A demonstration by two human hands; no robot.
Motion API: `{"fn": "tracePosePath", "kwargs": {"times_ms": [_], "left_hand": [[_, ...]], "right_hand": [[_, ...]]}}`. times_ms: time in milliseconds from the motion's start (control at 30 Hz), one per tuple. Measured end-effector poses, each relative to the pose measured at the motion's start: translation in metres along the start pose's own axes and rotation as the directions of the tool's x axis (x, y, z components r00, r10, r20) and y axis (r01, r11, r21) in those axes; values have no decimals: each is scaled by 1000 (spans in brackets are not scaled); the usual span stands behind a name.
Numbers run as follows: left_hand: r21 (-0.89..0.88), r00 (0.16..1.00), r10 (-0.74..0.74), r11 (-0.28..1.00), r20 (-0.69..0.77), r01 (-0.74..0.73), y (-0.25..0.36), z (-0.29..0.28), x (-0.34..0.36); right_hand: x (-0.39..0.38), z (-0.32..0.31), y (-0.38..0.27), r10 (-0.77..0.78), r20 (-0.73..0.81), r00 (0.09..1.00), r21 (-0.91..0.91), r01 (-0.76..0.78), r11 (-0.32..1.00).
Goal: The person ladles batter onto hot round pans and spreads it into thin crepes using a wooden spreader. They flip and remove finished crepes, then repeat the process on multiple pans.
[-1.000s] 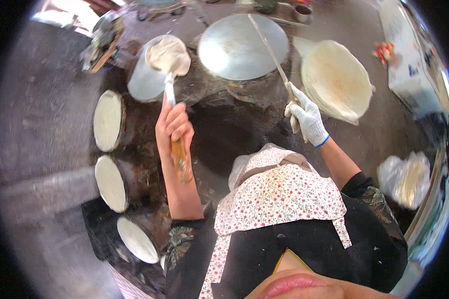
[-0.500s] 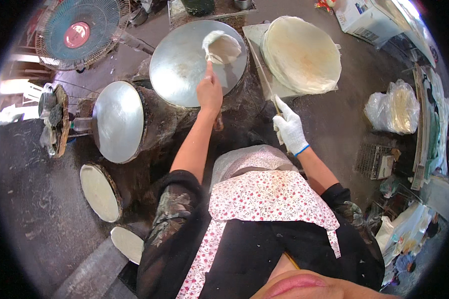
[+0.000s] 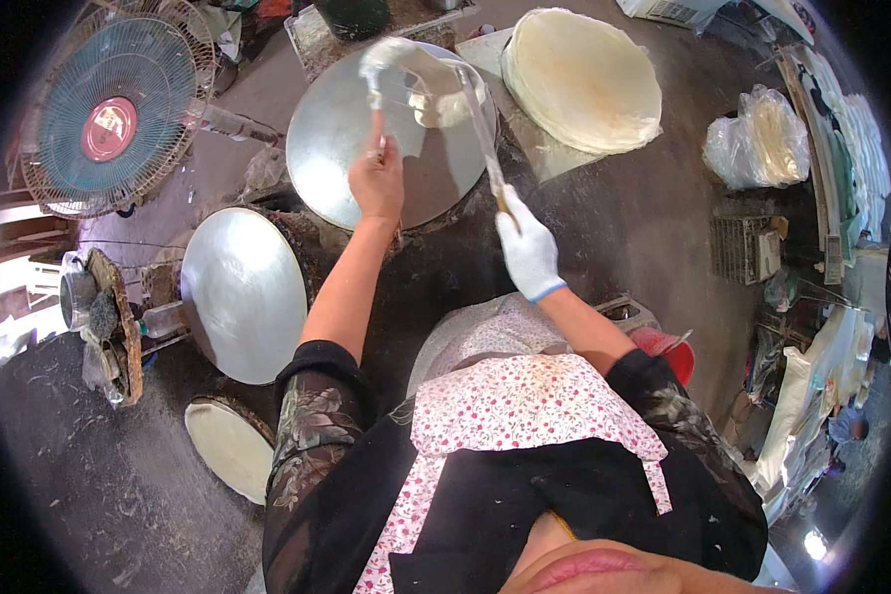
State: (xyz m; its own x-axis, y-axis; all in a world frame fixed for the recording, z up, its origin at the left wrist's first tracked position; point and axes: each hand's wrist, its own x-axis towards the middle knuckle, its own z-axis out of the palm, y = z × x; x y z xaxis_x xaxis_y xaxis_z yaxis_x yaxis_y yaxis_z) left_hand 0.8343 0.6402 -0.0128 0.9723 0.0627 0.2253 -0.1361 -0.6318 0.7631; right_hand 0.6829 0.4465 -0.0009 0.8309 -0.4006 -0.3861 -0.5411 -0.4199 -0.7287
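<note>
Over griddle (image 3: pixel 366 158) rim: left hand (image 3: pixel 376 183)

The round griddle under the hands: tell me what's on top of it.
On the round griddle lies a thin pale sheet, touched by the left hand's tool and the gloved right hand's long stick. The surface beneath the sheet is hidden.

Pale batter (image 3: pixel 436 94) smeared across the far part of the round metal griddle (image 3: pixel 346 148).
</note>
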Motion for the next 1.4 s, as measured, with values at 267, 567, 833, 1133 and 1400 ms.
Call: {"fn": "tracePosePath", "kwargs": {"times_ms": [267,567,833,1133,1400], "left_hand": [[-560,993,53,822,-105,-103,34,-115,-16],[-638,920,-342,670,189,380,10,-130,-149],[-640,903,-413,663,121,389,-3,-137,-171],[-665,876,-461,612,141,429,-24,-136,-183],[-602,824,-562,632,79,488,-36,-116,-185]], "right_hand": [[30,11,-34,-203,-221,954,-145,174,974],[44,24,-38,-305,-93,948,-273,270,923],[60,31,-45,-400,-38,916,-374,358,855],[69,39,-44,-551,84,830,-361,540,760],[70,36,-50,-437,37,899,-474,400,784]]}}
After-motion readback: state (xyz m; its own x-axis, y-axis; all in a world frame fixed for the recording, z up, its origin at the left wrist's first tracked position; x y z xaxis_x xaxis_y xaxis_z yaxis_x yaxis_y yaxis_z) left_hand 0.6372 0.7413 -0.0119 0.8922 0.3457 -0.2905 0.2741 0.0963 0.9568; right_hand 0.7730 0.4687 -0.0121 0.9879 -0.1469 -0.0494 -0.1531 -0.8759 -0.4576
